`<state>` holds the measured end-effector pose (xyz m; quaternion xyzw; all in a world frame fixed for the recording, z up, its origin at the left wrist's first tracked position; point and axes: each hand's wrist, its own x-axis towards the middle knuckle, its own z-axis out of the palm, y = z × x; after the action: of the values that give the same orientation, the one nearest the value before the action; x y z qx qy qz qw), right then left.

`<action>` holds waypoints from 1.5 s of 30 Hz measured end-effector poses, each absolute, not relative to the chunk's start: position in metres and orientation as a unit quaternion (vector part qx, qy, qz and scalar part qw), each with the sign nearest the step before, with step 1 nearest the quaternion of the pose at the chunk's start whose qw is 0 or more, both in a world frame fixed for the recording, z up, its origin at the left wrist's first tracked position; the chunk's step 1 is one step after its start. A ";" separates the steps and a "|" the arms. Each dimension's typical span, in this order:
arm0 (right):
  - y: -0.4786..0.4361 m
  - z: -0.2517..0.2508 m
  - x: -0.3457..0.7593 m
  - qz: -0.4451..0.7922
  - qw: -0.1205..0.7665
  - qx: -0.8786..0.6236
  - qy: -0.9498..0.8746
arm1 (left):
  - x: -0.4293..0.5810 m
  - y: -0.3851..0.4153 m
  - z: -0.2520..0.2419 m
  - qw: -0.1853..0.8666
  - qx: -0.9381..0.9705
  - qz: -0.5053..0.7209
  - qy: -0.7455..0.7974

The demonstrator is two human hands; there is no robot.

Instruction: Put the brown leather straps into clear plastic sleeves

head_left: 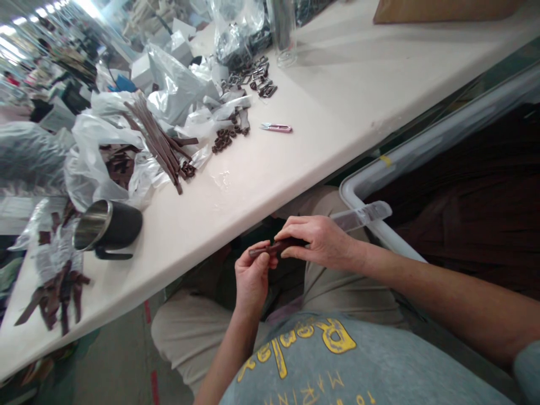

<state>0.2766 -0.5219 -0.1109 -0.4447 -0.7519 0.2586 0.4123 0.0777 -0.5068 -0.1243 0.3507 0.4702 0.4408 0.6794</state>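
A dark brown strap (278, 246) is held between both hands over my lap, just off the table's front edge. My left hand (253, 275) pinches its left end between thumb and fingers. My right hand (318, 241) wraps round the other part, thumb below and fingers on top. A clear plastic strip (365, 215) juts out behind my right hand; whether the hand touches it is hidden. On the white table (329, 101) lie small pink-handled snips (276, 128), small brown loops (223, 140) and a bundle of long brown strips (158, 140).
A dark metal mug (120, 226) lies at the table's left, near more brown strips (63, 292). Metal buckles (265, 87), plastic bags (172, 84) and a clear cylinder (283, 34) are farther back. A white metal rail (405, 140) runs at the right.
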 end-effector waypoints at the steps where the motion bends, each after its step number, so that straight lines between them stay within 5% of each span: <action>1: -0.521 -0.111 0.279 0.252 0.408 -0.448 -0.755 | 0.074 -0.505 -0.124 0.673 0.350 0.449 0.472; 22: -0.527 -0.110 0.268 0.103 0.327 -0.474 -0.811 | 0.082 -0.514 -0.138 0.678 0.389 0.440 0.441; 36: -0.523 -0.100 0.283 0.141 0.281 -0.490 -0.813 | 0.051 -0.498 -0.123 0.589 0.417 0.511 0.467; 45: -0.528 -0.109 0.270 0.084 0.288 -0.487 -0.820 | 0.072 -0.513 -0.145 0.656 0.448 0.443 0.416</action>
<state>0.2696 -0.5282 -0.1093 -0.4867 -0.8203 0.0843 0.2884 0.0719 -0.5127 -0.1449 0.4481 0.4158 0.4427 0.6560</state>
